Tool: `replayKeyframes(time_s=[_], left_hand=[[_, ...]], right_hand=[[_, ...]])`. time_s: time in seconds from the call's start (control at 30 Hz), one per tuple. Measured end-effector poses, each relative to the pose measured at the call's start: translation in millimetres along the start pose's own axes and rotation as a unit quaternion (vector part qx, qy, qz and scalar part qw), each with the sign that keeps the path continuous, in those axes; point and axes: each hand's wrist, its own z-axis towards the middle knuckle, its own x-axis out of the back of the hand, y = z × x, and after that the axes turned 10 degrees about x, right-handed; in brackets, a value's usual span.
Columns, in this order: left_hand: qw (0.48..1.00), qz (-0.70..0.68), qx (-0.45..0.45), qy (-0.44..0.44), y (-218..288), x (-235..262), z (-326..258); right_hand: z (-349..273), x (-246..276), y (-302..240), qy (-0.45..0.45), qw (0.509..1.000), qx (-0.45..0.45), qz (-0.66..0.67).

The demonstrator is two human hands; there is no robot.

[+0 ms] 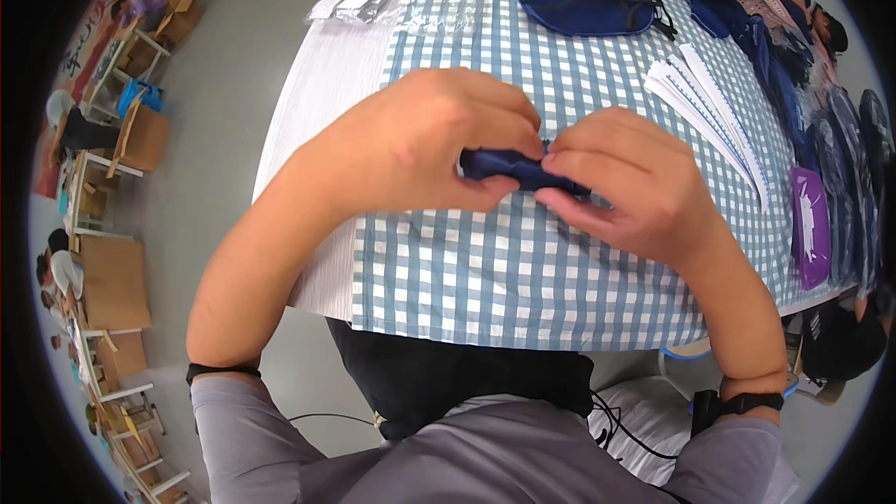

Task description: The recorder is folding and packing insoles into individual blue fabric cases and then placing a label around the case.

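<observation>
Tblcloth (pixel 467 271): navy pc (pixel 510 166) in hands (pixel 425 135) (pixel 630 177).

room over checked cloth (pixel 523 285) on the near side of the fingers (pixel 495 123), blue pouches (pixel 588 5) beyond, white strips (pixel 705 117) at right

Grey floor (pixel 224 121), row of white-framed benches (pixel 127 392)
The benches run from ten to eight o'clock, a large cardboard box (pixel 114 282) near nine, a red-and-white wall (pixel 80 54) at ten.

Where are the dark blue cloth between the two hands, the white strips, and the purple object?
Dark blue cloth (pixel 509 167), head view: its visible middle.
White strips (pixel 713 125), head view: their middle.
Purple object (pixel 808 186), head view: its upper part.
</observation>
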Motion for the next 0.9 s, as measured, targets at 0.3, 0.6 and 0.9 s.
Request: replayKeyframes(time_s=[0.3,0.6,0.9], left_hand=[[0.987,-0.135,0.075,-0.047,-35.0,0.3,10.5],[0.996,-0.032,-0.071,0.035,-36.5,-6.8,6.6],[0.993,0.066,-0.063,0.077,-31.9,-8.3,3.5]], right_hand=[[2.0,-1.4,19.6,-0.003,0.996,-0.084,0.033],[0.6,-3.2,29.1,0.01,0.986,-0.148,0.079],[-2.2,-4.1,34.5,0.015,0.999,-0.028,-0.011]])
